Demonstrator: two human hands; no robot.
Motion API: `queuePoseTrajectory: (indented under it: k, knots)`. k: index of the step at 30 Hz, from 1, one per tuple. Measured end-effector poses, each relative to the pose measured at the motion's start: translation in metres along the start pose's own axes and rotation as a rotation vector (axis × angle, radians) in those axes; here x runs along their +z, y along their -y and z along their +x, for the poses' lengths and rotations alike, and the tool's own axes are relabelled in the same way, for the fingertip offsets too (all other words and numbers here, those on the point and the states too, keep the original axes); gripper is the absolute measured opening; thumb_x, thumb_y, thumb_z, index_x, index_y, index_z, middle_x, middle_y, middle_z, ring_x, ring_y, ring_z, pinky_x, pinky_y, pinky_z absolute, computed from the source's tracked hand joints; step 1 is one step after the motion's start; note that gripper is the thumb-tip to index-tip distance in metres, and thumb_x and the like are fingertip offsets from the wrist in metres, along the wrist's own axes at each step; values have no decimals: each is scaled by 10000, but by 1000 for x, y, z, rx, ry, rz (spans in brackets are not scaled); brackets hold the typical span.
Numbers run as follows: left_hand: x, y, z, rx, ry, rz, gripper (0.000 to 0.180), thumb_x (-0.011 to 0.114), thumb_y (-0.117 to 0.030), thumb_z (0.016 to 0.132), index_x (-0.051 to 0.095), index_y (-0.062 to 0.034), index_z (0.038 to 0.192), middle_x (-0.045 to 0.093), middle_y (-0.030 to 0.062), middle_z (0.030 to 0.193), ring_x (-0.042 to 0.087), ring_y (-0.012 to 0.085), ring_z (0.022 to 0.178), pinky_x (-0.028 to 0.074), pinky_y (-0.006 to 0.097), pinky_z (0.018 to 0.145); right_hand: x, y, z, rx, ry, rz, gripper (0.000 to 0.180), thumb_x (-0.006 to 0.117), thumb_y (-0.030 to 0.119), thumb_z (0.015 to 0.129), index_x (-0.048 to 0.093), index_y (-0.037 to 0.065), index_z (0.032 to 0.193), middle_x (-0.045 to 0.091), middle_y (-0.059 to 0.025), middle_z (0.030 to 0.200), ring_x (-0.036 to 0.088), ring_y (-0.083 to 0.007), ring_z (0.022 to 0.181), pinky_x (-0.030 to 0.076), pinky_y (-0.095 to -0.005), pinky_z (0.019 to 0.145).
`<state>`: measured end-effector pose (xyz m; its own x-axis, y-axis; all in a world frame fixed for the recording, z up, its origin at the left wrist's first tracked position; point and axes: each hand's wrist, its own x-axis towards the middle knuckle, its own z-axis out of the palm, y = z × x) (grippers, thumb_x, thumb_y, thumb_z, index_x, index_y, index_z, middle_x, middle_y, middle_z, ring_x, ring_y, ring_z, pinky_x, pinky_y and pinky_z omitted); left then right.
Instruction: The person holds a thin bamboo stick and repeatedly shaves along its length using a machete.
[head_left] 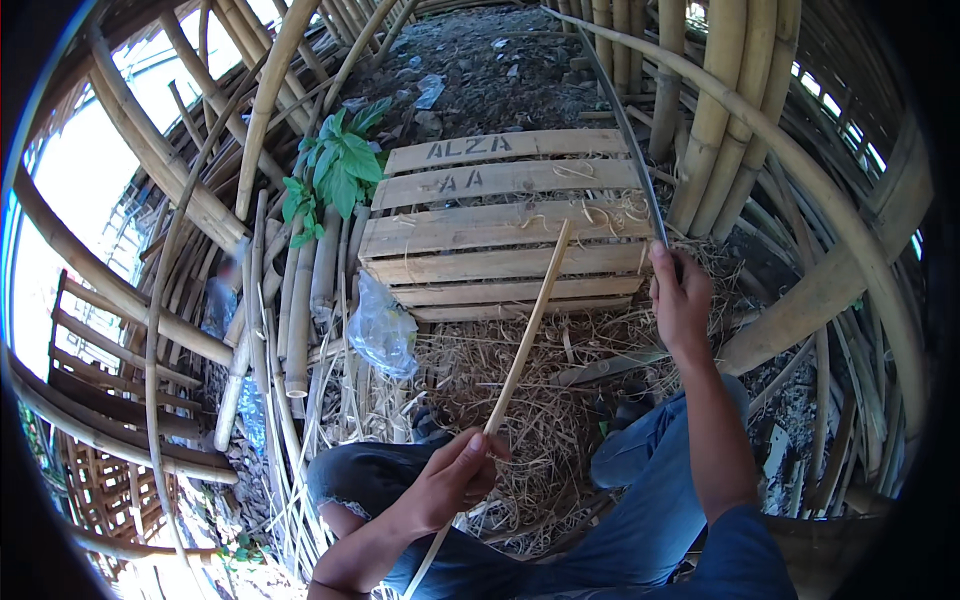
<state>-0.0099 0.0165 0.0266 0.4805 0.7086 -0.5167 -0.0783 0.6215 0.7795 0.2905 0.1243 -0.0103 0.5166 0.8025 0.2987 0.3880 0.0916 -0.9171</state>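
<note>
My left hand (462, 474), low in the middle, is closed around a pale split-bamboo strip (530, 335). The strip slants up to the right, its upper end in front of the wooden crate (430, 232), and its thin tail runs down past my wrist. My right hand (682, 293), beside the crate's right end, grips a long, thin dark strip (632, 140) that stretches away toward the far top; its material is hard to tell. Curled shavings (600, 212) lie on the slatted crate top. The two strips are apart.
Bamboo shavings (510, 440) cover the ground between my knees, with a flat strip (612, 367) among them. A clear plastic bag (382, 328) and a leafy plant (340, 165) are left of the crate. Bamboo poles (725, 110) stand at right; more poles (298, 320) lie left.
</note>
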Motion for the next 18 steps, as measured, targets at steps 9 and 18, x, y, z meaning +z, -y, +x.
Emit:
queuePoseTrajectory:
  k: [9, 18]
  knots:
    - [1, -11, 9, 86, -84, 36, 403, 339, -368, 1025, 545, -40, 917, 427, 4, 600, 295, 65, 464, 244, 221, 431, 4, 47, -34, -934, 40, -366, 442, 750, 462, 748, 606, 67, 885, 602, -22, 695, 563, -185, 597, 436, -330, 555]
    - [3, -10, 14, 30, -114, -141, 419, 325, -389, 1025, 502, -71, 818, 325, -45, 567, 257, 55, 460, 205, 218, 417, 24, 42, -70, -997, 290, -385, 506, 719, 515, 758, 575, 52, 902, 609, -51, 715, 601, -184, 629, 429, -320, 577]
